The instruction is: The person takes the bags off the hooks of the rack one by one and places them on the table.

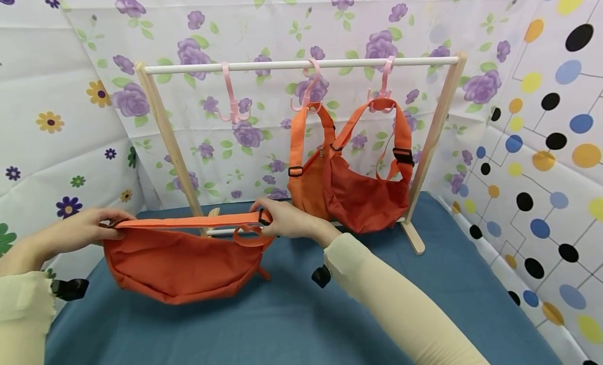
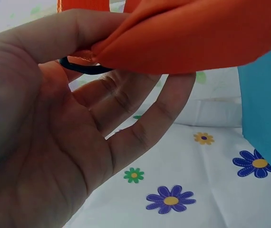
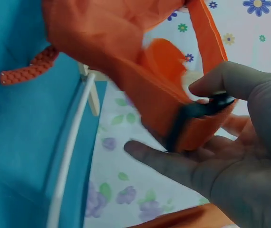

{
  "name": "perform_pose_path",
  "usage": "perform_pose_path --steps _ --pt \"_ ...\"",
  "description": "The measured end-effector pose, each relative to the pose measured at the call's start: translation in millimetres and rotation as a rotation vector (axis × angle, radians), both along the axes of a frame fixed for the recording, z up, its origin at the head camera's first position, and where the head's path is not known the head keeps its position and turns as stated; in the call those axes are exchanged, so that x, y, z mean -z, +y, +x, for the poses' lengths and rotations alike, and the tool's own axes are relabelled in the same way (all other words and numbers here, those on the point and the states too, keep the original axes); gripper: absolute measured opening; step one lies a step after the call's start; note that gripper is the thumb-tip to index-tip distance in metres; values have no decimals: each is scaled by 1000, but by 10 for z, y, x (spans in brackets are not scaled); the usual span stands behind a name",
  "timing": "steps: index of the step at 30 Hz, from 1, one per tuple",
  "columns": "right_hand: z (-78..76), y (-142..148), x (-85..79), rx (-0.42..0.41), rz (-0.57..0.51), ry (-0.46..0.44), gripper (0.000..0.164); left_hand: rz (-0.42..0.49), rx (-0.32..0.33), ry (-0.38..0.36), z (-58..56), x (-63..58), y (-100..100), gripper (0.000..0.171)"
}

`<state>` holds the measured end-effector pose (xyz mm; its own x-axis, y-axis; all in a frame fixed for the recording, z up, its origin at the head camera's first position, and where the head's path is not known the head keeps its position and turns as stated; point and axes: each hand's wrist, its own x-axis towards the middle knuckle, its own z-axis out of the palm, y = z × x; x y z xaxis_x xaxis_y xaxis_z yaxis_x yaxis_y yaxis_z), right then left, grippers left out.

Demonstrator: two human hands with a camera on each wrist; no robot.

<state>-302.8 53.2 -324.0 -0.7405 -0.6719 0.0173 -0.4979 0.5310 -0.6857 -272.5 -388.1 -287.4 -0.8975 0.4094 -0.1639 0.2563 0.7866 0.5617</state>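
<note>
An orange bag (image 1: 179,263) is held above the blue surface (image 1: 330,323), pinched at its strap ends by the left hand (image 1: 89,231) and right hand (image 1: 289,218). A dark ring (image 2: 90,70) is shown clearly only from the left wrist; the weave of a braided cord (image 3: 31,66), only from the right. The lower left of the rack (image 1: 171,140) is partly hidden by the bag; two other bags (image 1: 367,200) are hung from pink hooks (image 1: 311,85), overlapping.

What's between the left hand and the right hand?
In the head view, an orange strap runs between the left hand and the right hand, with the red-orange bag hanging below it.
</note>
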Motion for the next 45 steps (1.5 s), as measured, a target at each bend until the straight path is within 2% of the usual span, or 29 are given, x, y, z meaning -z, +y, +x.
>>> perform_pose_path --steps 6,8,12,18,22,26,31,34,39,45 --pt "-24 33 211 78 -143 -86 48 -23 -55 -45 23 47 -26 40" --pt "-17 43 259 99 -190 -105 42 -30 -63 -48 32 51 -20 40" --pt "4 34 342 131 -271 -152 25 -26 -46 -9 53 77 -40 37" --pt "33 -30 463 158 -485 -412 16 7 7 42 54 156 -94 34" --pt "38 -60 529 162 -593 -547 21 21 7 9 43 199 -125 37" --pt "41 -80 596 154 -618 -626 30 36 -13 -60 42 234 -154 40" --pt "73 -132 669 132 -616 -683 47 35 -38 -84 47 287 -198 41" --pt "98 -177 719 151 -640 -692 57 38 -40 -90 43 323 -229 41" --pt "121 -233 805 228 -688 -660 55 60 -36 -136 27 380 -282 41" --pt "123 -305 902 256 -697 -646 56 94 -35 -203 28 446 -382 41"
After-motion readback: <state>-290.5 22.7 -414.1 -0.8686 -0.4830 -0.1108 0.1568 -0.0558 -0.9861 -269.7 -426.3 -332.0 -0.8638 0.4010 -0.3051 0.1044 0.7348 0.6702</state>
